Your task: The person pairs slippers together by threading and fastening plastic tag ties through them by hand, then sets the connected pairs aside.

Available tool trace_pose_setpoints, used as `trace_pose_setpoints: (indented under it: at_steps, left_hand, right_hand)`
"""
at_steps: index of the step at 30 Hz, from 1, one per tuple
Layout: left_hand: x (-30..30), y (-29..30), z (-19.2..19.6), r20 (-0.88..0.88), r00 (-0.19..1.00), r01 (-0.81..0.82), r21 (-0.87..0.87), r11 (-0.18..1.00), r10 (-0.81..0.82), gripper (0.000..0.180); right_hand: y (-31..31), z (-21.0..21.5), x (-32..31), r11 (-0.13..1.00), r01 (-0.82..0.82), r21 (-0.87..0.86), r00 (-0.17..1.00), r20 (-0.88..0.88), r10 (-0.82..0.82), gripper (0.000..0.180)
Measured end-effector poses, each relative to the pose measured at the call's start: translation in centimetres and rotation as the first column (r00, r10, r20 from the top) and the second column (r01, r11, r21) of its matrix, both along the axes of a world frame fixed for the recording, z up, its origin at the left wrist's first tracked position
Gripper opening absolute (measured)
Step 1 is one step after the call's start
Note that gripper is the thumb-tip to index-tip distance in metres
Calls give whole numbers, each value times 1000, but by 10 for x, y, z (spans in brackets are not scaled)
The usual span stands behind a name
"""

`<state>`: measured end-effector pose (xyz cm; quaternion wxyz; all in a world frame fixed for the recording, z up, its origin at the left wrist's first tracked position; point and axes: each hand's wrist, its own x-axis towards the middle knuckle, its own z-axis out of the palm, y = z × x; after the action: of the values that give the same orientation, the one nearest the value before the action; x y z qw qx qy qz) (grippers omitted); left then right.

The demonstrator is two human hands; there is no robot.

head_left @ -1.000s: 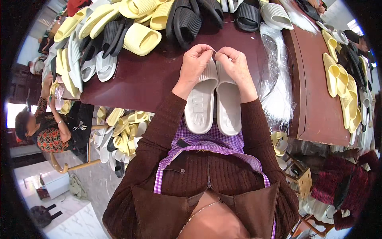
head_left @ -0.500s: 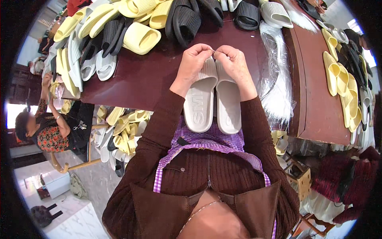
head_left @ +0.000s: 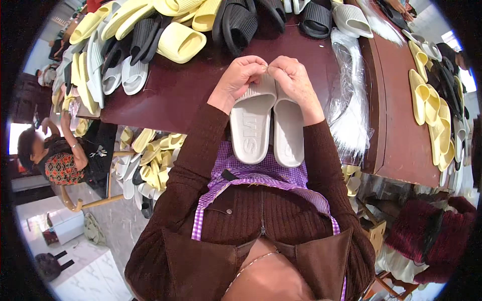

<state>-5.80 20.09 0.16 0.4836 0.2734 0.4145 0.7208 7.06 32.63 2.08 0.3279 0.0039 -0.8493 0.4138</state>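
A pair of light grey slide slippers stands at the table's near edge, soles toward me: the left slipper [head_left: 249,133] and the right slipper [head_left: 288,135] lean side by side against my lap. My left hand [head_left: 241,80] is closed in a pinch over the left slipper's ribbed strap. Right beside it, my right hand [head_left: 292,83] also pinches, above the right slipper, whose strap it mostly covers. The two sets of fingertips almost meet. Whatever lies between them is too small to make out. To the right is a bundle of thin white strands [head_left: 349,110] in clear plastic.
Yellow slippers [head_left: 182,42], black slippers [head_left: 240,27] and grey ones [head_left: 134,75] crowd the back and left of the dark red table [head_left: 175,95]. More slippers [head_left: 434,113] line a second tabletop at right. A person [head_left: 63,158] sits at left beside piled slippers [head_left: 155,160].
My fingertips have shifted slightly, and the thin bit that showed between them is now hidden. The left wrist has moved a little outward. The slippers stay in place.
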Motion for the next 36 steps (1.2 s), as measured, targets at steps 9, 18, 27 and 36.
trace_pose_setpoints:
  at_steps: [9, 18, 27, 36]
  left_hand:
    - [12, 4, 8, -44, 964, -262, -15, 965, 262, 16]
    - [-25, -15, 1, -512, 562, -702, 120, 702, 650, 21]
    - [-34, -20, -19, -420, 606, -743, 5, 670, 676, 16]
    - [-38, -24, -21, -271, 679, -708, 5, 706, 682, 15]
  right_hand:
    - [-22, 41, 34, 924, 377, 65, 924, -93, -370, 8]
    - [-77, 13, 96, 937, 307, 166, 868, 355, -347, 27]
    - [-79, -9, 59, 826, 466, 318, 710, 423, -563, 34]
    - [-69, 83, 94, 742, 638, 206, 621, 432, -654, 27]
